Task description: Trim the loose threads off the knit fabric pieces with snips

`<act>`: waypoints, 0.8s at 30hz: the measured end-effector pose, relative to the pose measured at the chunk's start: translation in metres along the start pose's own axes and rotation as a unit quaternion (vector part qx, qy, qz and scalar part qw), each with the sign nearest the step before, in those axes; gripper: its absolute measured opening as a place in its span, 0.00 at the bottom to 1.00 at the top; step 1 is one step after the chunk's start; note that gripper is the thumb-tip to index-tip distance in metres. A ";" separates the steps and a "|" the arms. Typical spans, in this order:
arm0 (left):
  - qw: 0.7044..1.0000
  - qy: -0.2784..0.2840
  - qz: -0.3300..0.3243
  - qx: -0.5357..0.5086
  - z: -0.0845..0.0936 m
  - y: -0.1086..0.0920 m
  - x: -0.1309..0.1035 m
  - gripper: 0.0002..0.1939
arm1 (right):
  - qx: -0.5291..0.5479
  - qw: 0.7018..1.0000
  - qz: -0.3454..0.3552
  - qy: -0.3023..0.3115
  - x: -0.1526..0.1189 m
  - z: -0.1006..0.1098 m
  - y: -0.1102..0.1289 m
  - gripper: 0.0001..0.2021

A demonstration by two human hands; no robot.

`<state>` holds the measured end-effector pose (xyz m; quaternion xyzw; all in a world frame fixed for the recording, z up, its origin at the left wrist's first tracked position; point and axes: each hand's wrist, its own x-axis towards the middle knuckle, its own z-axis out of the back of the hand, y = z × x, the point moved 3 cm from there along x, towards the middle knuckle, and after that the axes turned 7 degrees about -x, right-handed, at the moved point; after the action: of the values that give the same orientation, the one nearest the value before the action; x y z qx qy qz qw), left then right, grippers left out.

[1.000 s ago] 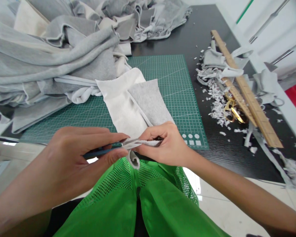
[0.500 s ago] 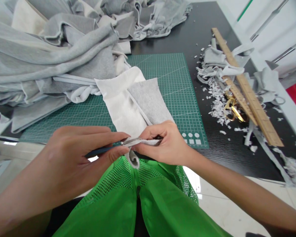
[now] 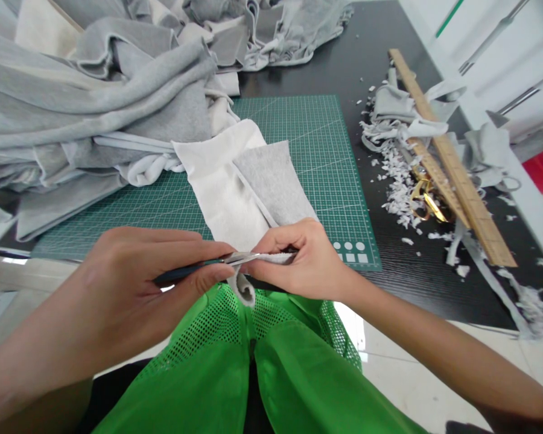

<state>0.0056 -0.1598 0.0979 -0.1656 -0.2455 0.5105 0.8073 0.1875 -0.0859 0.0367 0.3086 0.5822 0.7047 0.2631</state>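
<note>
My left hand is closed around small thread snips with a dark blue handle. Their metal blades point right and meet the folded edge of a fabric piece, close to the fingertips of the other hand. With thumb and fingers, my right hand pinches that edge. White on one face and grey on the other, the fabric spreads away from me over the green cutting mat. A rolled end of it hangs below the hands. Part of the edge is hidden inside the right fingers.
A large heap of grey fabric covers the left and back of the dark table. On the right lie wooden rulers, gold-handled scissors and fabric scraps. A green mesh vest is below my hands.
The snips' blades show more clearly at the fabric edge, and the left hand has shifted very slightly left. The right hand keeps its pinch on the fabric.
</note>
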 end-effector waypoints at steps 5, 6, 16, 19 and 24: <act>1.000 0.002 0.004 -0.010 0.001 0.001 0.001 0.09 | -0.003 1.000 0.002 0.001 0.000 0.000 0.001 0.10; 1.000 0.005 0.005 -0.011 0.001 0.001 0.002 0.10 | -0.001 1.000 0.003 0.001 0.000 0.000 0.001 0.10; 1.000 0.010 -0.011 -0.009 0.002 -0.001 0.005 0.13 | 0.028 0.999 -0.006 0.018 0.001 0.000 0.001 0.08; 1.000 0.002 -0.016 -0.008 0.003 -0.003 0.007 0.11 | 0.028 0.999 -0.003 0.016 0.001 0.001 0.002 0.08; 1.000 0.003 -0.020 -0.002 0.001 -0.003 0.007 0.10 | 0.022 0.999 -0.015 0.021 0.001 0.000 0.001 0.08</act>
<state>0.0096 -0.1546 0.1020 -0.1643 -0.2471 0.4934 0.8176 0.1867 -0.0849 0.0375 0.2908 0.6076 0.6939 0.2546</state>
